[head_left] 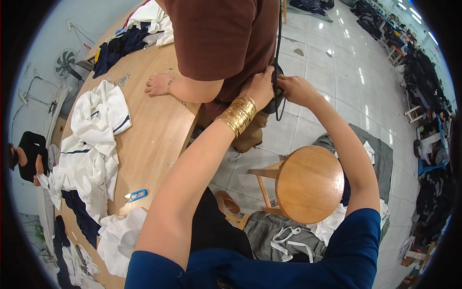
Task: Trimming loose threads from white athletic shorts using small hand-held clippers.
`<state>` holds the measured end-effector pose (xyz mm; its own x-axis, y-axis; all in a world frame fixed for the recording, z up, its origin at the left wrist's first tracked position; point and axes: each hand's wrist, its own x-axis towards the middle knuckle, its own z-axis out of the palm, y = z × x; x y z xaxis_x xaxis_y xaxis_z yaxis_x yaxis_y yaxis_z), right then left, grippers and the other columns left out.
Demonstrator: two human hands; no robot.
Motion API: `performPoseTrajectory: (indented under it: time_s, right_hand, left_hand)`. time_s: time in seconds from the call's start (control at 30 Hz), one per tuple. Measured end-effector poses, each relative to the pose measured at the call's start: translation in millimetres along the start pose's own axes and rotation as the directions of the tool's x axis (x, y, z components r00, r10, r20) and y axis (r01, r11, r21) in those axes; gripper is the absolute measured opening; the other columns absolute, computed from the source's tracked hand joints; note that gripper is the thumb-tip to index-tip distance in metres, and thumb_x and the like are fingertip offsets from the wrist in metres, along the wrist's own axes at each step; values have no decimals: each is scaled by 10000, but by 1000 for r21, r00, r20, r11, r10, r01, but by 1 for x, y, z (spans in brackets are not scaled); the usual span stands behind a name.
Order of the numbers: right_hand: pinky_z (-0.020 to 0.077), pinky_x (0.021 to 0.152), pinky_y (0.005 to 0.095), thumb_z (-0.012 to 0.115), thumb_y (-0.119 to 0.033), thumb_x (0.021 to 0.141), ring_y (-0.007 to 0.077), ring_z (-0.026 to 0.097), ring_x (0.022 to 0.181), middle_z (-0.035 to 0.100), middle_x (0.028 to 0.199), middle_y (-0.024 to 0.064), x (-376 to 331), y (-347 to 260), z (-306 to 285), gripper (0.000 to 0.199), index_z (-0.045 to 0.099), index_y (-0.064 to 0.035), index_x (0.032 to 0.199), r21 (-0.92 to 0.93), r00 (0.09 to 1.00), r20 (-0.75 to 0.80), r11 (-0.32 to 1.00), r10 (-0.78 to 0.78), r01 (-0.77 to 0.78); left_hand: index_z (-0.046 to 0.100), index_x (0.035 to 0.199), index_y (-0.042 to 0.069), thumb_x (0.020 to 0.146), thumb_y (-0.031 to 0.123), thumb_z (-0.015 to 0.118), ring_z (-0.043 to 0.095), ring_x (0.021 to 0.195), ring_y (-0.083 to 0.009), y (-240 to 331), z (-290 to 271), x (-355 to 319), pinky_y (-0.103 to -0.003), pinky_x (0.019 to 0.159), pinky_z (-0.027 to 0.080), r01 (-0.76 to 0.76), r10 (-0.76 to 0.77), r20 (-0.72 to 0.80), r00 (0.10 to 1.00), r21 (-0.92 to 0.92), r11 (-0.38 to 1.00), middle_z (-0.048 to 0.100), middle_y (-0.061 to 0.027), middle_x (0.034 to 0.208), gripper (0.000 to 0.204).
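**Soft black strap (278, 45) at a person's (216, 38) hip**

It hangs right of the table (154, 120), far side. Left hand (260, 89) and right hand (299, 91) curl partly closed there; grip unclear. Probably light, pliable; best pinched along its length.

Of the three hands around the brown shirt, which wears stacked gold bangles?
Your left hand: the gold bangles cover its wrist. Your right hand has a bare wrist, and the co-worker's hand on the table wears only a slim bracelet.

L hand (259, 90) & R hand (297, 91) close tog., arms (190, 168) fwd
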<state>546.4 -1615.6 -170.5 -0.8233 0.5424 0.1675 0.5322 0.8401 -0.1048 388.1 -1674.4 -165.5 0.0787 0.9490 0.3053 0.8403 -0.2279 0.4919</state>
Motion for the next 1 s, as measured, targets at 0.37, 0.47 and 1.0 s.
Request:
performPoseTrajectory:
  time_s: [0.37, 0.47, 1.0]
  right_hand:
    - [469, 726, 407, 592, -67, 682, 349, 569, 849, 584, 969, 133, -12, 3, 32, 344, 553, -56, 1023, 337, 872, -339, 911, 354, -239]
    - [466, 759, 400, 616, -83, 671, 355, 569, 868, 582, 956, 174, -15, -11, 54, 360, 551, -26, 1021, 447, 732, -447, 837, 515, -316]
    - [508, 657, 396, 670, -281, 653, 358, 624, 768, 635, 806, 219, 24, -9, 14, 348, 631, 36, 791, 253, 684, 88, 648, 724, -718]
  left_hand:
    - [425, 1104, 7, 762, 54, 545, 590, 808, -347, -5, 26, -65, -427, 691, 499, -113, 106, 126, 986, 49, 992, 422, -157, 1113, 365]
    - [436, 1101, -9, 730, 53, 568, 588, 820, -369, 3, 38, -56, -435, 721, 496, -19, -23, 183, 983, 225, 974, 421, -197, 1092, 399]
    - [410, 1257, 4, 705, 46, 552, 519, 957, -363, -18, 55, -53, -370, 841, 436, -18, 76, 297, 952, -193, 981, 490, -224, 1063, 572]
